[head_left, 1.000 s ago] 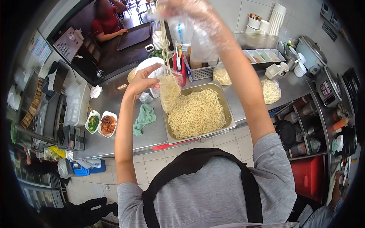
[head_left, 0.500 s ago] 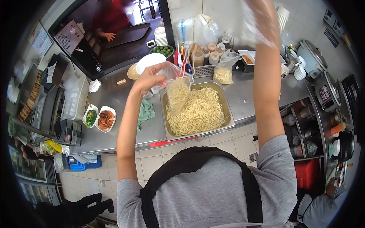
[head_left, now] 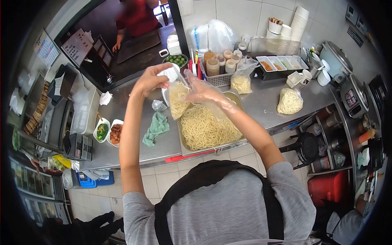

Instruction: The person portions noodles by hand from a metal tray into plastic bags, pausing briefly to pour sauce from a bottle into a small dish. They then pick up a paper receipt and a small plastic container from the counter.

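Observation:
My left hand (head_left: 152, 80) is closed on the top of a clear plastic bag of noodles (head_left: 178, 105), held above the left side of a metal tray (head_left: 204, 151). My right hand (head_left: 201, 89), in a clear plastic glove, is at the right side of the bag's mouth with its fingers curled against it. Glare on the glove partly hides the fingertips. Loose yellow noodles (head_left: 208, 128) fill the tray. A green cloth (head_left: 156, 128) lies left of the tray, beside a small crumpled plastic bag (head_left: 159, 105).
Two filled bags of noodles, one by the sauce bottles (head_left: 212, 66) and another (head_left: 290, 101), stand on the steel counter (head_left: 261, 106). Two food bowls (head_left: 101, 130) sit at left. A topping tray (head_left: 281, 63) is behind. A person in red (head_left: 136, 18) stands beyond the hatch.
My right hand has come down from high up to the bag's mouth. The bag has shifted slightly left. The noodle strands that hung above it are no longer stretched upward.

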The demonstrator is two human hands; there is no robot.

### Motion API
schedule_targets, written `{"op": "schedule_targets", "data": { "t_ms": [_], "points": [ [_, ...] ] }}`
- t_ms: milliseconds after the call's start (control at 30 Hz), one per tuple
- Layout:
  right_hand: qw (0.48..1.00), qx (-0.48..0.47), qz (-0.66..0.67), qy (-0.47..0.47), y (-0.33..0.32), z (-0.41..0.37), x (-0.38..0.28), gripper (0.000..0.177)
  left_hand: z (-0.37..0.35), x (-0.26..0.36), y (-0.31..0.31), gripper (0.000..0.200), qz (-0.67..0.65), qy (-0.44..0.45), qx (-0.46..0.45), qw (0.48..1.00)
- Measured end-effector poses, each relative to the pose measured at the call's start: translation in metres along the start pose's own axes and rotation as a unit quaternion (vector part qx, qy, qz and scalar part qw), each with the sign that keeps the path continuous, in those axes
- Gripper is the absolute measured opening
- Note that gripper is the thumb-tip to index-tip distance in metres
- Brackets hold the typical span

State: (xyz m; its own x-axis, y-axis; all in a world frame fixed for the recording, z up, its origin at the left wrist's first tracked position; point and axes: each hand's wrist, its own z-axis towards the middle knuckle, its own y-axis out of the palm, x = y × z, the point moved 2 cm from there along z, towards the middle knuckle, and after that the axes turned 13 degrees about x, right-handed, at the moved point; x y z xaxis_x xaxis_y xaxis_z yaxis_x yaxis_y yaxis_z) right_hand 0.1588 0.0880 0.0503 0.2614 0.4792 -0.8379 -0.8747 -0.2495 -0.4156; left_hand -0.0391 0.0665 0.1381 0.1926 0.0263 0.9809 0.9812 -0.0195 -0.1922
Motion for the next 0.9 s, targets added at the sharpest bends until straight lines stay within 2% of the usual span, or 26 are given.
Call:
{"op": "schedule_targets", "data": {
  "t_ms": [67, 200, 300, 333, 433, 467, 500, 567, 600, 700, 733, 833, 900],
  "points": [
    [0.978, -0.141, 0.099, 0.117, -0.012, 0.008, -0.014, 0.059, 0.008, 0.007, -0.018, 0.053, -0.006, 0.007, 0.008, 1.0],
    [0.976, -0.169, 0.115, 0.075, -0.04, 0.025, -0.039, 0.032, 0.03, 0.039, -0.049, 0.042, 0.006, 0.037, 0.055, 0.998],
    [0.975, -0.107, 0.186, 0.049, -0.047, 0.044, -0.042, 0.029, 0.06, 0.053, -0.069, 0.04, 0.029, 0.094, 0.078, 0.992],
    [0.966, -0.032, 0.251, 0.051, -0.042, 0.042, -0.041, 0.033, 0.071, 0.056, -0.075, 0.035, 0.054, 0.113, 0.093, 0.988],
    [0.948, -0.016, 0.307, 0.079, -0.031, 0.048, -0.033, 0.034, 0.091, 0.052, -0.071, 0.029, 0.171, 0.193, 0.118, 0.959],
    [0.949, -0.015, 0.303, 0.085, -0.027, 0.048, -0.028, 0.033, 0.095, 0.048, -0.065, 0.029, 0.216, 0.221, 0.122, 0.943],
    [0.956, -0.008, 0.275, 0.097, -0.021, 0.051, -0.016, 0.032, 0.095, 0.041, -0.057, 0.036, 0.257, 0.264, 0.113, 0.923],
    [0.968, 0.006, 0.218, 0.122, -0.008, 0.058, 0.014, 0.03, 0.104, 0.014, -0.046, 0.036, 0.347, 0.272, 0.114, 0.89],
    [0.978, 0.003, 0.176, 0.115, -0.006, 0.056, 0.025, 0.029, 0.104, 0.001, -0.039, 0.036, 0.344, 0.277, 0.099, 0.892],
    [0.964, -0.009, 0.176, 0.199, -0.005, 0.038, 0.039, 0.03, 0.101, -0.023, -0.02, 0.035, 0.339, 0.293, 0.083, 0.89],
    [0.962, 0.023, 0.172, 0.209, -0.003, 0.032, 0.044, 0.029, 0.101, -0.028, -0.016, 0.034, 0.333, 0.291, 0.077, 0.894],
    [0.988, -0.018, 0.119, 0.096, -0.008, 0.024, 0.046, 0.027, 0.094, -0.032, 0.001, 0.03, 0.35, 0.307, 0.063, 0.883],
    [0.985, -0.044, 0.126, 0.111, -0.01, 0.015, 0.048, 0.026, 0.086, -0.029, 0.011, 0.028, 0.405, 0.332, 0.059, 0.85]
  ]
}}
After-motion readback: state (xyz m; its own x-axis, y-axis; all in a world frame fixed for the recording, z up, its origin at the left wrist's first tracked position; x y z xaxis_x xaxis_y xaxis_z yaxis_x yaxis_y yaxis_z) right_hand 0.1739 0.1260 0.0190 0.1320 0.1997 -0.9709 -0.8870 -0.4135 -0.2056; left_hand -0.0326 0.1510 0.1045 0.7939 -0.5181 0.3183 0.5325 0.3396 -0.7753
